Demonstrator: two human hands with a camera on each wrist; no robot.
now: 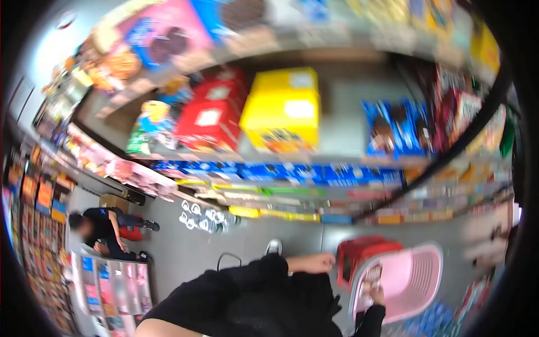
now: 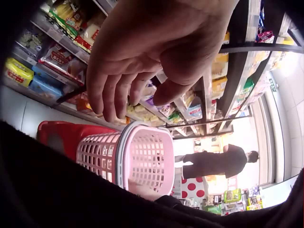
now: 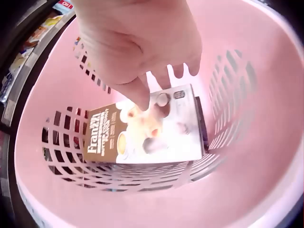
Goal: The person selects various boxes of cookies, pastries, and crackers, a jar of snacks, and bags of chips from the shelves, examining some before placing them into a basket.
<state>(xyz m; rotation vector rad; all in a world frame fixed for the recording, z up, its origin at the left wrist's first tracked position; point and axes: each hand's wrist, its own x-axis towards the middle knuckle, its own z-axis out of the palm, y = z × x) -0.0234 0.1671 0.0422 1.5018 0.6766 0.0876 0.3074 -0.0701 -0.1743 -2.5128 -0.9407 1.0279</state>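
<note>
My right hand (image 3: 142,42) reaches down into a pink basket (image 3: 57,190), its thumb over the printed face of a brown-and-white Franzzi box (image 3: 175,137). The other fingertips show separately near the box's far edge. The box lies tilted in the basket, with a dark edge of another item (image 3: 203,126) showing behind it. In the head view the right hand (image 1: 377,294) appears inside the basket's near left side. My left hand (image 2: 156,57) hangs with loosely bent fingers and holds nothing. The head view shows that left hand (image 1: 321,263) left of the basket.
Beside the basket is a red basket-like object (image 1: 348,258). Shelves ahead carry a yellow box (image 1: 281,112), red boxes (image 1: 210,112) and blue packets (image 1: 396,129). Bottles (image 1: 205,219) stand on the floor. One person (image 1: 101,227) sits at left; another (image 2: 213,161) stands beyond the basket.
</note>
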